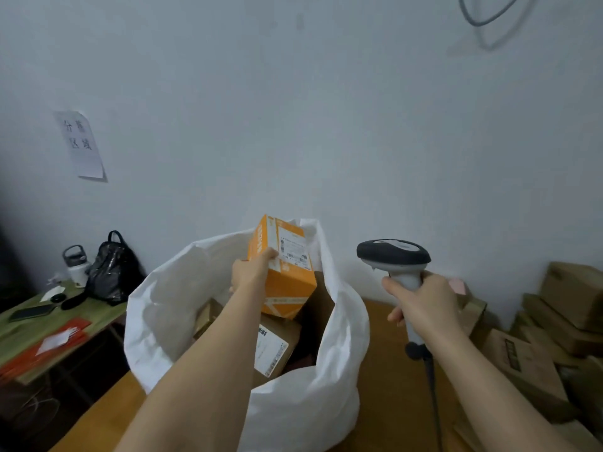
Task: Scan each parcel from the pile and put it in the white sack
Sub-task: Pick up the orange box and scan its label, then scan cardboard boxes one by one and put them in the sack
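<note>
Holding an orange box over the open mouth of the white sack, label side facing up and toward the wall. Left hand gripping the box by its near edge, thumb curled over the top face, remaining fingers hidden behind the cardboard, so their spread not readable. Right hand wrapping the pale handle of the scanner, fingers curled closed around it, the dark rounded head pointing away toward the wall, a dark cord trailing from the base of the handle.

Judged as the placing step. For a clean drop: lowering the box well inside the rim before letting go, aiming for the gap beside the brown parcel already lying inside, keeping corners off the thin sack wall, and keeping the scanner cord clear of the opening.

Box: rigid printed cardboard, sharp-cornered, taped seams, a white paper label on top. Sack: limp, matte woven-looking fabric, rim folded and slumping outward. Brown parcel inside: dull cardboard bearing a white label. Pile of plain brown boxes waiting at the right, against the wall. Scanner: smooth moulded plastic, glossy grey-black head.
</note>
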